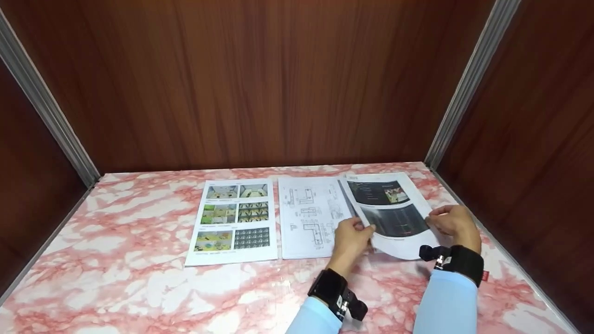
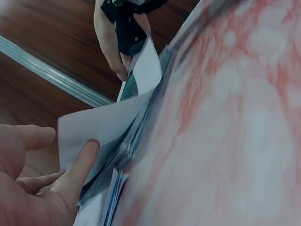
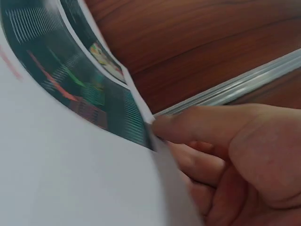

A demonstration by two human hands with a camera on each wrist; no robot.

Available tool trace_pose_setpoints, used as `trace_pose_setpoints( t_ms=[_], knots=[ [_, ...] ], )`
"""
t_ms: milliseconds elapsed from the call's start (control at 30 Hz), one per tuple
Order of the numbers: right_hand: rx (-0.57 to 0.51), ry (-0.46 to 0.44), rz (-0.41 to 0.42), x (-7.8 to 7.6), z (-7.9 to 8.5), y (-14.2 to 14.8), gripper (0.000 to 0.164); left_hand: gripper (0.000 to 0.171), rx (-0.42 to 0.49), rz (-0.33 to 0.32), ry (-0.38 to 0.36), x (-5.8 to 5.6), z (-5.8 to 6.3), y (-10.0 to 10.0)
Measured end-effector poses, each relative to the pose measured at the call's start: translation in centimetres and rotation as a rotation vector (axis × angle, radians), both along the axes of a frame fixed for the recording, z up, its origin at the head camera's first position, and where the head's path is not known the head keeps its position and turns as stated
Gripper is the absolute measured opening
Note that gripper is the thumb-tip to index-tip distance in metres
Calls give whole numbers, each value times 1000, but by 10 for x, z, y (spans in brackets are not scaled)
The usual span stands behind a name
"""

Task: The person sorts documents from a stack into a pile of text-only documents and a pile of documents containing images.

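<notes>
My right hand (image 1: 457, 225) pinches the right edge of a printed sheet (image 1: 394, 218); in the right wrist view its thumb and fingers (image 3: 202, 129) are at that edge. The sheet is raised and bowed, with dark pictures on its upper face. At the left edge, my left hand (image 1: 351, 239) touches it with one digit, the others spread loosely in the left wrist view (image 2: 44, 174). Beneath the raised sheet lies a stack of papers (image 2: 141, 127). Close to the left hand is a pile with line drawings (image 1: 304, 213).
Farther left lies another pile of papers (image 1: 234, 222) with coloured pictures. The marbled tabletop (image 1: 116, 287) meets brown wood-look panels (image 1: 260, 83) with metal corner posts (image 1: 473, 83). A small red tag (image 1: 485, 276) shows beside the right wrist.
</notes>
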State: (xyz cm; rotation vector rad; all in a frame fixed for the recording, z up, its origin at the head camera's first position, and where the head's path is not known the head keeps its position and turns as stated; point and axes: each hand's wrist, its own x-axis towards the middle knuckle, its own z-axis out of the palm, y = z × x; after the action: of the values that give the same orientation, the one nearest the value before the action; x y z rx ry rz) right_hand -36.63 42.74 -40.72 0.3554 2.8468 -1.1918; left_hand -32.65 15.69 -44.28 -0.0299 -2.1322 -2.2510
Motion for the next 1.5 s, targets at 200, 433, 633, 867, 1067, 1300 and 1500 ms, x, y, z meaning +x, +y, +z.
trace_pose_setpoints(
  t_ms=[200, 433, 633, 867, 1067, 1300, 1500],
  knots=[
    [-124, -92, 127, -7, -4, -5, 42, 17, -306, 96, 73, -8, -3, -16],
    [-104, -158, 177, -12, -4, -15, 27, 22, -465, 140, -21, -12, 1, -39],
    [-58, -165, 217, -12, -2, -24, 32, 12, -537, 212, -58, -15, 1, -55],
    [1, -143, 256, -16, -2, -29, 29, 10, -563, 247, -86, -17, 4, -63],
    [46, -110, 286, -15, 0, -32, 34, 12, -559, 251, -79, -17, 7, -66],
    [-37, -82, 303, -18, 3, -39, 40, 8, -516, 238, -69, -19, 12, -80],
    [-105, -33, 333, -23, 5, -55, 43, 13, -479, 229, -68, -20, 14, -101]
  ],
)
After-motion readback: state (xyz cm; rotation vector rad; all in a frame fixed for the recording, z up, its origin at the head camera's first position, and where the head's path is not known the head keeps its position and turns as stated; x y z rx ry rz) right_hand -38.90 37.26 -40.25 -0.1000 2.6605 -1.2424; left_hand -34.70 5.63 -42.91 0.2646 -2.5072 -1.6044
